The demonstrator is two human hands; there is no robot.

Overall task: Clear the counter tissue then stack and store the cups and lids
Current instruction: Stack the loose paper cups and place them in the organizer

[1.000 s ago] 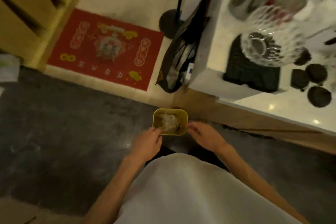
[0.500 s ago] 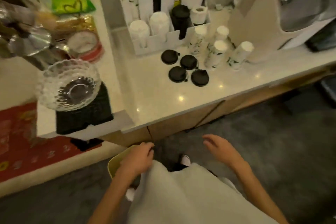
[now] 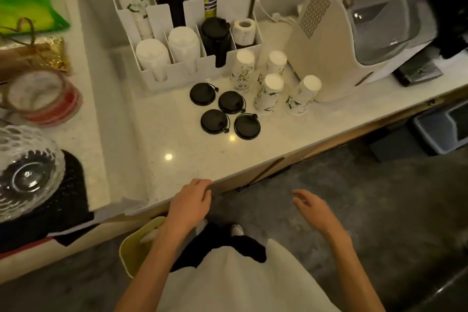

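Now both empty: left hand (image 3: 190,204) loosely curled at desk (image 3: 177,159) edge, right hand (image 3: 310,206) spread over floor. Four upturned cups (image 3: 268,94) beside four black lids (image 3: 229,114), mid-desk — probably paper, light, crushable; grip sidewalls gently. Lids thin, slick — pinch rims.

Print on the paper cups (image 3: 241,73) is too blurred to read.

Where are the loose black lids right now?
In the head view, the four black lids lie flat mid-counter, just in front of the white organizer and left of the upside-down paper cups.
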